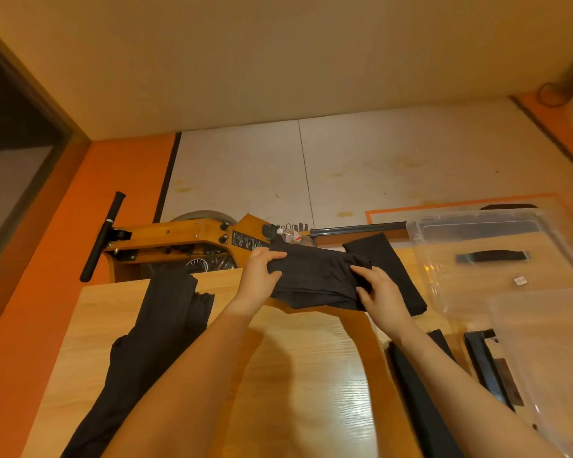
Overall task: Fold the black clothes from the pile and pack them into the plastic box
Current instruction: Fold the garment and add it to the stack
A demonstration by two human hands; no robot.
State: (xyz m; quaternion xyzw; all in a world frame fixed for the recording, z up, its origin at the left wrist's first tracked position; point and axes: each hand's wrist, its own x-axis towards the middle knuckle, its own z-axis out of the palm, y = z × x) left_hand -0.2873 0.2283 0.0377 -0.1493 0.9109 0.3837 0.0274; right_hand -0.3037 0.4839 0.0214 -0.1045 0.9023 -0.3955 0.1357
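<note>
left hand (260,276), right hand (379,292), outstretched, apparently gripping folded black garment (315,279)

Left arm: bare forearm, reaching up and forward from lower centre. Left hand (260,276): raised, fingers curled, thumb on top, pinching the left end of the garment (315,279).

Right arm: bare forearm, reaching up from the lower right corner, angled toward the garment. Right hand (379,290): back toward the camera, fingers curled over the garment's right end, gripping it.

Both hands level, at opposite ends of the garment, apart.
</note>
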